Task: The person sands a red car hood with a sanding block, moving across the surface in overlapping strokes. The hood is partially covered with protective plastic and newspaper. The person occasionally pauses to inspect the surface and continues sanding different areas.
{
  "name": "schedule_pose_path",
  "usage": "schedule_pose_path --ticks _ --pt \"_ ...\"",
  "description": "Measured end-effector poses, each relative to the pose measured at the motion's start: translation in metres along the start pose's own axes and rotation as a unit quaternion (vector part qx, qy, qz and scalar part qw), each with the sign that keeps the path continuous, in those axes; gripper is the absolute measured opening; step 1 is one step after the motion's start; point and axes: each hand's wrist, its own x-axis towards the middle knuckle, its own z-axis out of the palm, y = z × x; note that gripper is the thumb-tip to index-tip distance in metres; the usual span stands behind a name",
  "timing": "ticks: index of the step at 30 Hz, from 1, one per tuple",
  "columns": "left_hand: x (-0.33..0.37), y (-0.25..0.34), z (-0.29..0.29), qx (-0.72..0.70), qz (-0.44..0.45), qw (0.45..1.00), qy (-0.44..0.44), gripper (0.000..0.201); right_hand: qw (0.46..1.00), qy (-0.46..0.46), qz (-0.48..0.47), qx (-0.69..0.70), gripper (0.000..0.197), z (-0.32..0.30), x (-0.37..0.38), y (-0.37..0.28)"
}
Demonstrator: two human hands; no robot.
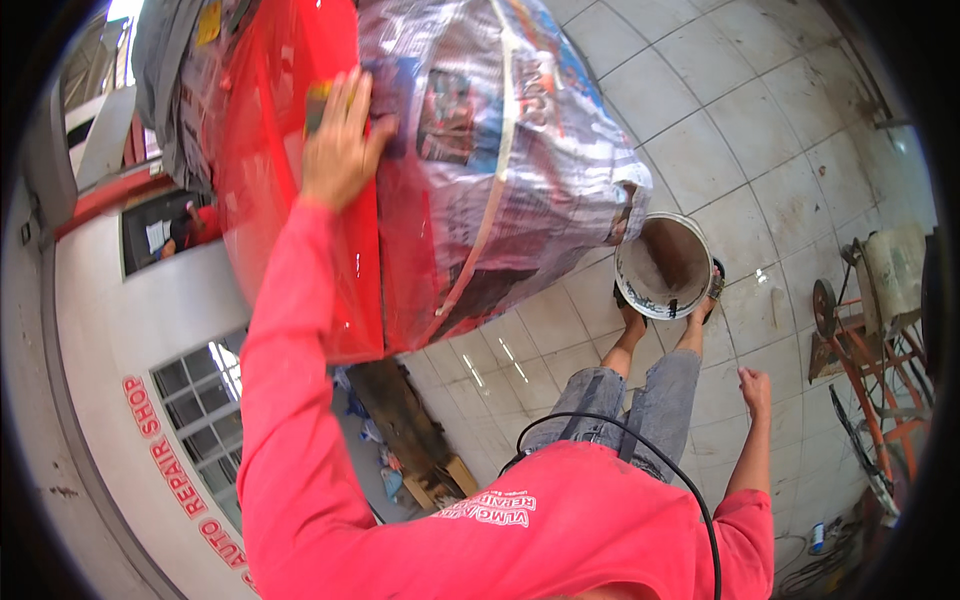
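My left hand (342, 148) lies over the glossy red car panel (268, 190), its fingers pressed together on a small yellow-and-dark block (318, 106), mostly hidden beneath them. Its thumb points toward the printed newspaper masking (450, 130), which covers the part to the right of the red surface. A pale strip of tape (502, 130) runs across the paper. My right hand (756, 388) hangs low at my right side, its fingers curled into a loose fist. Nothing shows in it.
A white bucket (664, 266) with murky contents stands at my feet on the tiled floor (690, 130). An orange-framed cart (880, 370) is at the right, with a coiled cable (825, 565) below. Beneath the car lies a dark board (405, 420). Another person's red sleeve (208, 224) shows far left.
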Motion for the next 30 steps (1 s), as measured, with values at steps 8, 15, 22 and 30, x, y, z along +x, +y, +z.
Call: schedule_pose_path --ticks 8,15,22,30 --pt "-0.189 0.057 0.023 -0.017 -0.047 0.996 -0.079 0.083 0.990 0.042 0.050 0.121 0.062 -0.015 0.004 -0.012" --pt "-0.176 0.051 0.018 -0.055 -0.091 0.994 -0.016 0.072 0.997 0.032 -0.073 -0.024 0.060 -0.046 0.018 -0.102" --pt "-0.181 0.064 0.022 -0.084 -0.130 0.984 0.084 0.072 0.983 -0.020 -0.179 0.042 0.069 -0.023 0.012 -0.237" --pt "-0.383 0.082 0.056 -0.088 -0.193 0.977 -0.014 0.070 0.978 0.052 -0.151 -0.134 0.052 -0.067 -0.053 -0.183"
